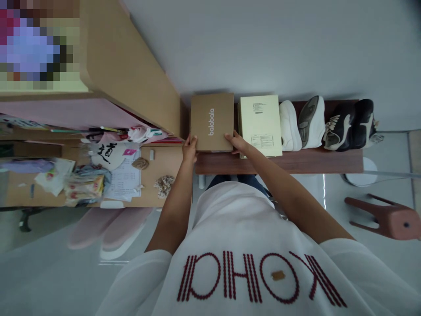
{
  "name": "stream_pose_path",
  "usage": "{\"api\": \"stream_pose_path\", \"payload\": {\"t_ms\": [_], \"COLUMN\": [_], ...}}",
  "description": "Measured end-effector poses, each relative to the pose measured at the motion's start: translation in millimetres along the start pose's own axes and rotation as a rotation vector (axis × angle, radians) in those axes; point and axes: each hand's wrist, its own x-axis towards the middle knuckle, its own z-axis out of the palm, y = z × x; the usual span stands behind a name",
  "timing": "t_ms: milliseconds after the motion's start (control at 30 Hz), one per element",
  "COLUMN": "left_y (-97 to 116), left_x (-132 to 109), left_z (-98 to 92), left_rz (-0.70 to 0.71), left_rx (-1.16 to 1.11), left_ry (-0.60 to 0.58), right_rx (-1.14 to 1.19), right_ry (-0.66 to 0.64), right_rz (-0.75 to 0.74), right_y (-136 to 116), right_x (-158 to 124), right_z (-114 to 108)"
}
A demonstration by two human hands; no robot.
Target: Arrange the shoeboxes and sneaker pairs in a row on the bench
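Note:
A brown shoebox [204, 123] lettered "balabala" rests at the left end of a dark wooden shelf [279, 164], close to the wall. My left hand [190, 148] grips its near left corner, with the thumb on the lid and the other fingers down the side. At the near right corner my right hand [237, 142] holds the same box, thumb on top and fingers along its side. Just right of that hand stands a pale yellow shoebox [259, 118] with printed labels. The box's underside is hidden.
Beyond the yellow box are white shoes [291, 125] and black sneakers [340, 127]. A cluttered desk [158, 162] with a tall side panel [144, 66] borders the shelf on the left. A reddish stool [391, 219] stands on the floor at right.

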Motion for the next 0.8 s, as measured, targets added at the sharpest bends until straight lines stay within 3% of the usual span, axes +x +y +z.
{"api": "stream_pose_path", "payload": {"t_ms": [567,800], "left_y": [-23,-1], "left_x": [11,6], "left_z": [10.7,11.6], "left_rz": [0.056,0.062], "left_rx": [0.038,0.071], "left_ry": [0.034,-0.009], "right_rx": [-0.004,-0.053], "right_ry": [0.057,0.152], "right_rz": [0.068,0.035], "right_y": [8,6], "right_x": [18,9], "right_z": [15,17]}}
